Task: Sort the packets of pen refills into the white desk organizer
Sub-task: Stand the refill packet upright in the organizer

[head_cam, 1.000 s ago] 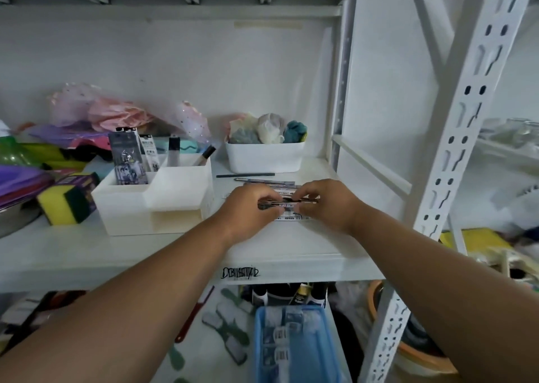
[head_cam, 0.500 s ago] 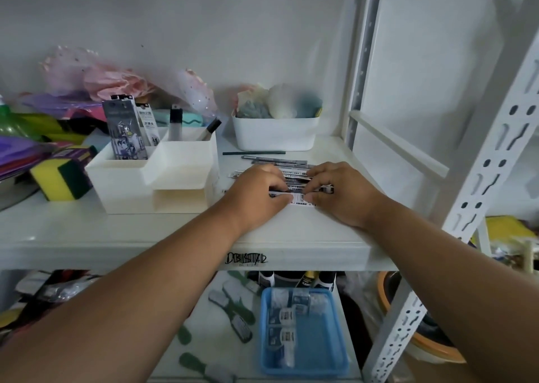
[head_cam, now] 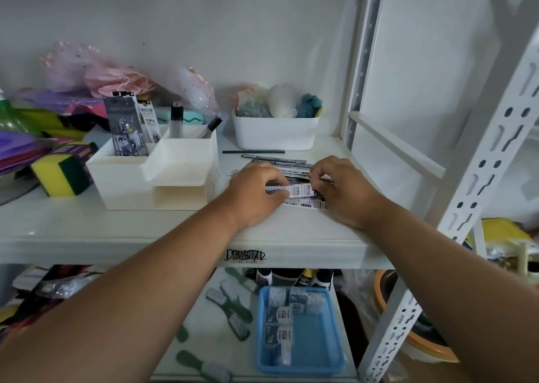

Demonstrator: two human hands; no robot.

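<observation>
Several flat refill packets (head_cam: pixel 303 206) lie in a loose pile on the white shelf, right of the white desk organizer (head_cam: pixel 151 175). My left hand (head_cam: pixel 256 190) and my right hand (head_cam: pixel 344 190) are both on the pile, and together they pinch one long white packet (head_cam: pixel 300 191) by its two ends, lifted slightly above the others. Upright in the organizer's back left compartment stand a dark packet (head_cam: pixel 124 126) and a white packet (head_cam: pixel 148 121). A refill tube and a marker stand in the back right compartment.
A white tub (head_cam: pixel 275 133) of soft items stands behind the pile, with loose pens (head_cam: pixel 271 156) in front of it. A yellow-green sponge (head_cam: pixel 62 174) lies left of the organizer. White rack posts (head_cam: pixel 472 178) rise at right. A blue tray (head_cam: pixel 300 330) sits on the shelf below.
Both hands stayed on the pile and have raised one white packet between them. The camera has tipped downward, showing more of the lower shelf.
</observation>
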